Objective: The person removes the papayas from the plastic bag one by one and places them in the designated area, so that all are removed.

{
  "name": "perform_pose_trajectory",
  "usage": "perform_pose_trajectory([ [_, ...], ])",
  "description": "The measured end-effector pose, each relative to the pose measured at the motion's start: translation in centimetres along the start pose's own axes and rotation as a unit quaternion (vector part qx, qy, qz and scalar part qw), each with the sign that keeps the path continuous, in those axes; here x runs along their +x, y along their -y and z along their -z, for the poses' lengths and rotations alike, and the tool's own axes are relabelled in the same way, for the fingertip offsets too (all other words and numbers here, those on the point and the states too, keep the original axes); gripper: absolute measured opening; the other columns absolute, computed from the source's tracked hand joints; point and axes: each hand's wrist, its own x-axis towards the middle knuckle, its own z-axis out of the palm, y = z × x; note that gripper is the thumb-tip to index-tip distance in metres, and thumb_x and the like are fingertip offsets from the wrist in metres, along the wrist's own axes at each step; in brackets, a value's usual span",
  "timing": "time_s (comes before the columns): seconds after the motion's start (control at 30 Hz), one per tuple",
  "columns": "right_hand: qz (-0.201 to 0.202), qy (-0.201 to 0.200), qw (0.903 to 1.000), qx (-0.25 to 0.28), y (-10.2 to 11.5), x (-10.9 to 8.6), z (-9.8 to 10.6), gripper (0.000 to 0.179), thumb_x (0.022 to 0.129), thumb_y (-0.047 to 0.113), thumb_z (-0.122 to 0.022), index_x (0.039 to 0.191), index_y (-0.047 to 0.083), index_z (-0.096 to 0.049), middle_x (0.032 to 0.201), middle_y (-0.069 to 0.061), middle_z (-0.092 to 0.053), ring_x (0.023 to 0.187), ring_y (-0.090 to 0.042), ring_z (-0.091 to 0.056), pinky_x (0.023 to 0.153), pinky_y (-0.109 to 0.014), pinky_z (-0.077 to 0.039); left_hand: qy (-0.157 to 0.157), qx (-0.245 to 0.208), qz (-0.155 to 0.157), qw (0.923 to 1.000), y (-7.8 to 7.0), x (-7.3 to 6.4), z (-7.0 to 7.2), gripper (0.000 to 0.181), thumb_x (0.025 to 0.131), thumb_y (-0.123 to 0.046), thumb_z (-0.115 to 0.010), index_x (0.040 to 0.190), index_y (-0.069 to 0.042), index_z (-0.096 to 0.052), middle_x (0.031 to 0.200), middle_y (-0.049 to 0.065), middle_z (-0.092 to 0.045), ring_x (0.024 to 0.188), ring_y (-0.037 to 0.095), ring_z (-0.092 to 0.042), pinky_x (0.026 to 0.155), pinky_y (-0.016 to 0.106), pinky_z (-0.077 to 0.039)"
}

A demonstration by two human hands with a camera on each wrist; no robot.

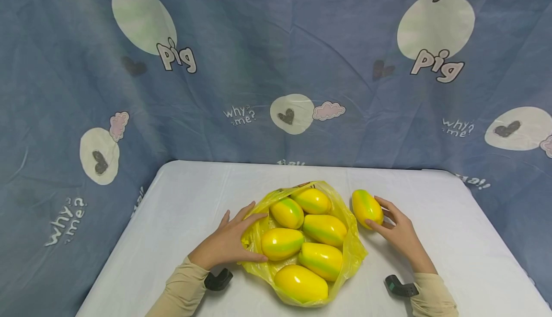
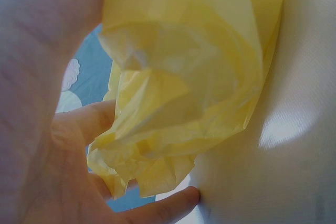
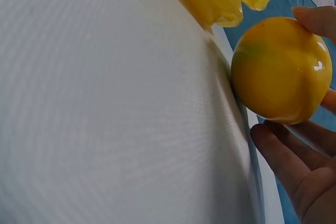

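A yellow plastic bag [image 1: 354, 240] stands wide open on the white table, with several glossy yellow mangoes [image 1: 324, 229], streaked green, inside. At its left rim is my left hand [image 1: 230, 240], thumb and fingers spread and fairly straight, touching the plastic. The left wrist view shows the crumpled bag side [image 2: 184, 93] between the thumb side and the fingers. Right of the bag, my right hand [image 1: 398, 230] holds one more mango [image 1: 365, 206] between thumb and fingers. In the right wrist view, the thumb is above this mango [image 3: 281, 69] and the fingers below.
A white cloth covers the table [image 1: 194, 187]. Behind it and at the left hangs a blue printed curtain [image 1: 241, 67]. Black wrist devices [image 1: 218, 279] sit at both wrists, near the tan sleeves [image 1: 433, 295].
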Motion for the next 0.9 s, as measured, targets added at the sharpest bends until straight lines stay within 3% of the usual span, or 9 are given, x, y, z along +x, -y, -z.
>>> perform_pose_trajectory([
  [0.3,0.000,0.010,0.9996,0.025,-0.08,-0.10,0.06,0.074,0.095,0.028,-0.076,0.157,0.008,-0.041,0.161,-0.019,-0.043,0.139,-0.042,-0.052,0.095,-0.010,-0.053,-0.003,0.003,-0.004,1.0000,0.05,0.01,-0.02,0.103,0.069,-0.075,-0.082,0.155,-0.032,-0.046,0.173,0.011,-0.021,0.155,0.036,-0.034,0.124,0.076,-0.002],
  [0.43,0.008,0.011,0.9993,0.036,0.01,-0.18,-0.02,0.070,0.095,0.028,-0.076,0.156,0.011,-0.045,0.160,-0.017,-0.046,0.131,-0.003,-0.056,0.095,-0.008,-0.051,-0.003,0.003,-0.005,1.0000,0.07,-0.01,-0.03,0.103,0.069,-0.075,-0.081,0.155,-0.032,-0.046,0.173,0.012,-0.021,0.155,0.036,-0.034,0.124,0.076,-0.002],
  [0.53,0.020,0.010,0.9988,0.044,0.00,-0.19,-0.11,0.067,0.095,0.026,-0.077,0.154,0.015,-0.048,0.157,-0.015,-0.049,0.119,0.022,-0.046,0.095,-0.006,-0.050,-0.003,0.001,-0.004,1.0000,0.07,-0.01,-0.03,0.103,0.068,-0.076,-0.081,0.155,-0.033,-0.046,0.173,0.011,-0.021,0.155,0.036,-0.034,0.124,0.076,-0.002],
  [0.9,0.030,-0.012,0.9991,0.028,0.21,-0.24,-0.19,0.066,0.093,0.024,-0.079,0.151,0.013,-0.051,0.153,-0.017,-0.053,0.116,0.023,-0.046,0.092,-0.002,-0.048,-0.002,0.001,-0.002,1.0000,0.12,0.03,-0.05,0.103,0.068,-0.078,-0.080,0.154,-0.034,-0.046,0.173,0.011,-0.021,0.155,0.036,-0.035,0.124,0.076,-0.003],
])
